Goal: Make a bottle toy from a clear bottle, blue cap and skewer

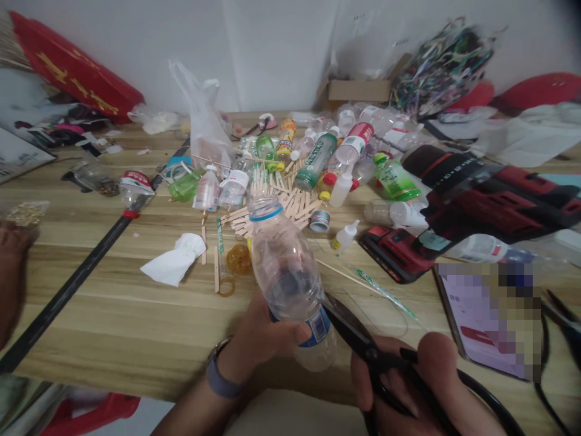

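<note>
Holding black scissors [351,330] by the handles in right hand [445,378], with tip touching or just beside clear bottle [290,257]. Gripping that, tilted above the worktop [136,339], in left hand [267,342], with fingers round blue label [320,326]. Probably light, thin, slippery, easily dented; best held by label or stiffer neck. Beyond: craft sticks [295,206], then more bottles [318,160].

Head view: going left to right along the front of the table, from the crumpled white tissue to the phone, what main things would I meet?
Crumpled white tissue → bundle of rubber bands → clear plastic bottle → black-handled scissors → phone.
</note>
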### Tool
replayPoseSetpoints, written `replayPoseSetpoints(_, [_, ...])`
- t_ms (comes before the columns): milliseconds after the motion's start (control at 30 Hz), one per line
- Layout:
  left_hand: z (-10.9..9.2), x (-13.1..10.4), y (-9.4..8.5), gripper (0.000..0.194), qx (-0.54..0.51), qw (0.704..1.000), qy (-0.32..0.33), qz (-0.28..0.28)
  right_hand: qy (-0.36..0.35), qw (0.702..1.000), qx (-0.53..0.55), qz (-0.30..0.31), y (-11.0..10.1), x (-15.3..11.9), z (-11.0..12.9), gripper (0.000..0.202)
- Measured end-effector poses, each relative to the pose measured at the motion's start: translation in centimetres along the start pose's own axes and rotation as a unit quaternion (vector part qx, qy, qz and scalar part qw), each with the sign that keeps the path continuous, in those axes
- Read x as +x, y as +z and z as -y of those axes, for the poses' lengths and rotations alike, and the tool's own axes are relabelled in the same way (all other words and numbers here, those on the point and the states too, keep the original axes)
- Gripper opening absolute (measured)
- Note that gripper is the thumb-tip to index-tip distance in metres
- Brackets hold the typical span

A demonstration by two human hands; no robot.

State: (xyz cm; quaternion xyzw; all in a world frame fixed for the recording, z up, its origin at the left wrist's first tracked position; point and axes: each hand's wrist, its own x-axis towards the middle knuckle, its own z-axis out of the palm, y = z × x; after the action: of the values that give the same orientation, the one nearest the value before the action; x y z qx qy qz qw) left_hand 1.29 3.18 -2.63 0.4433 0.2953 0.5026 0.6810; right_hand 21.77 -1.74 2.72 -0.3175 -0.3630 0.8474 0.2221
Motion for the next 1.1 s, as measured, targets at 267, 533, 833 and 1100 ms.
replayPoseSetpoints(267, [-0.4,-0.1,0.5,0.083,-0.039,0.998,-0.044,0.038,-0.089,0.995,0.038,-0.020,0.1,-0.9,-2.4,0.085])
replayPoseSetpoints(533, [-0.7,-0.2,1.7,0.087,-0.091,0.993,-0.065,0.045,-0.039,0.998,-0.010,0.046,-3.1,-1.0,-3.4,0.088])
replayPoseSetpoints(833, [-1.2,0.0,2.5,0.086,-0.123,0.986,-0.083,0.071,0.012,1.000,0.011,-0.003,-4.1,-1.6,-4.4,0.088])
replayPoseSetpoints(1100, [-0.9,0.1,2.1,0.084,-0.141,0.981,-0.111,0.069,-0.086,0.996,-0.012,-0.013,-3.0,-1.3,-4.2,0.076])
